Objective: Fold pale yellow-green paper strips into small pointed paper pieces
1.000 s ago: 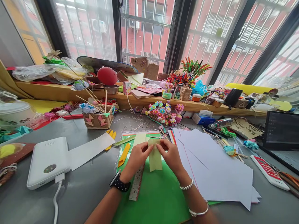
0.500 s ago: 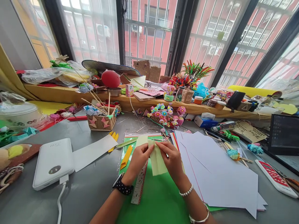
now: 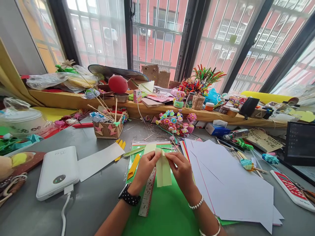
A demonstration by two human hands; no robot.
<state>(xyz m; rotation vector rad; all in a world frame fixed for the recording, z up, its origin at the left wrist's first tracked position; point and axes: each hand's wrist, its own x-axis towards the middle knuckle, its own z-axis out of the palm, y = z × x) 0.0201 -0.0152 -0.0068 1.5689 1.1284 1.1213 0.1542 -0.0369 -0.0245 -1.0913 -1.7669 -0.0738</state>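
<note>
Paper (image 3: 163, 175), a pale-green rectangular strip pinched by left hand (image 3: 147, 165) and right hand (image 3: 180, 165) above a smooth green sheet's (image 3: 163, 209) far half, now hangs straighter, its lengthwise crease visible, suggesting an opened fold.

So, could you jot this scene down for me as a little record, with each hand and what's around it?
Left hand: pinches the strip's upper left
Right hand: pinches the strip's upper right
Strip: pale green, creased lengthwise
Beneath: green sheet, with a ruler on it
Left wrist: watch
Right wrist: beaded bracelet
Off to the left: power bank, cable plugged in
Off to the right: white paper, calculator
</note>
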